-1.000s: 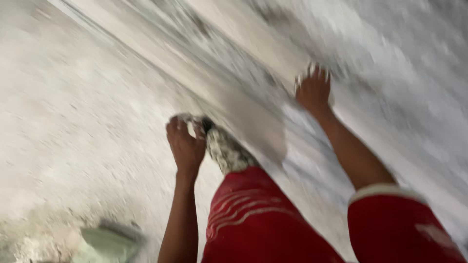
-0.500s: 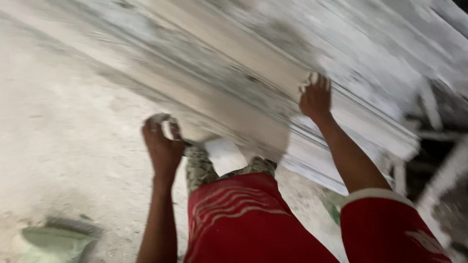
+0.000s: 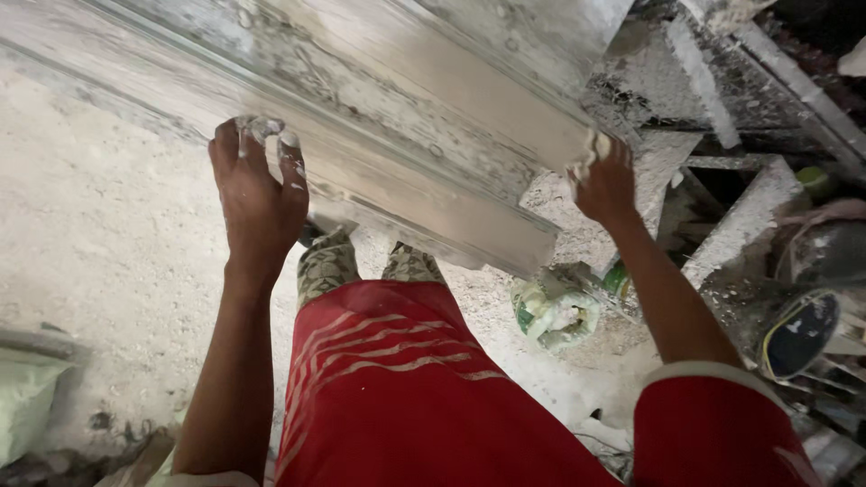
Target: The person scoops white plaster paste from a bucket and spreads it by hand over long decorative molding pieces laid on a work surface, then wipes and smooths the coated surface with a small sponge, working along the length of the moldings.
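Observation:
A long grey-white plaster moulding (image 3: 424, 126) runs from the upper left to its end at the right centre. My left hand (image 3: 257, 194) grips its near lower edge, plaster on the fingertips. My right hand (image 3: 603, 185) holds the end of the moulding at the right, fingers curled over the edge. Below the hands I see red shorts (image 3: 397, 388) and patterned leggings (image 3: 329, 266).
Dusty concrete floor (image 3: 99, 234) lies at the left. A green-and-white sack (image 3: 552, 311) sits under the moulding's end. Plaster-crusted frames and blocks (image 3: 713, 108) crowd the upper right, with a dark bucket (image 3: 798, 334) at the right. A pale bag (image 3: 27, 397) rests at the lower left.
The view has shifted along the moulding to its right end. My right hand has gone from a flat touch to holding the end; my left hand has risen onto the near edge.

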